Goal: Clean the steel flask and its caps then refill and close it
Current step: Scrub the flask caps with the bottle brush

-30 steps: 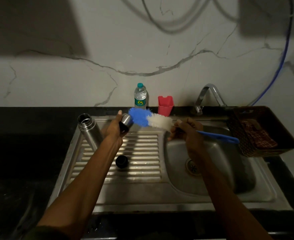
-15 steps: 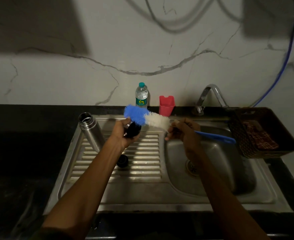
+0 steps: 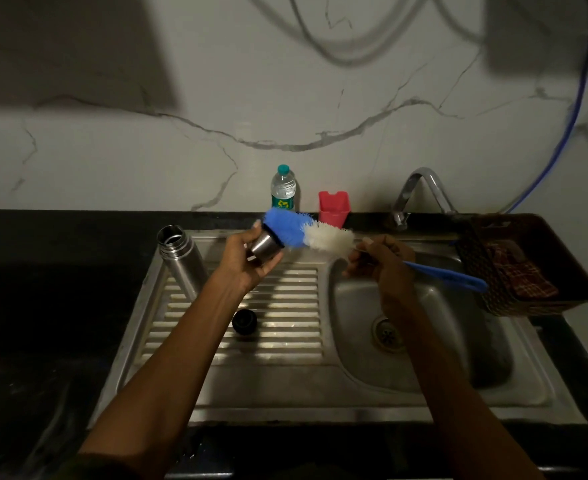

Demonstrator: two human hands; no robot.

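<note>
Head view: we've got steel cap (image 3: pixel 264 245) pinched in left hand (image 3: pixel 247 261) fingers, right hand (image 3: pixel 381 263) wrapped round brush (image 3: pixel 306 233) w/ bristles at cap mouth. Hard scrub could knock cap loose into sink (image 3: pixel 424 375). Flask (image 3: pixel 181 258) upright, open, near left elbow; black cap (image 3: pixel 244 321) on drainboard. Basket (image 3: pixel 528 268) near brush handle.

Wall (image 3: pixel 216 98): white marble-look panel, grey veins, large dark shadows at upper left and upper right. Blue hose (image 3: pixel 578 98) runs down wall at right. Countertop (image 3: pixel 43 306): black, dim, surrounds steel sink unit (image 3: pixel 320 393) with ribbed drainboard at left, basin at right. Chrome tap (image 3: pixel 420 188) behind basin. Dark basket (image 3: pixel 535 299) at basin's right edge. Lighting low overall.
</note>
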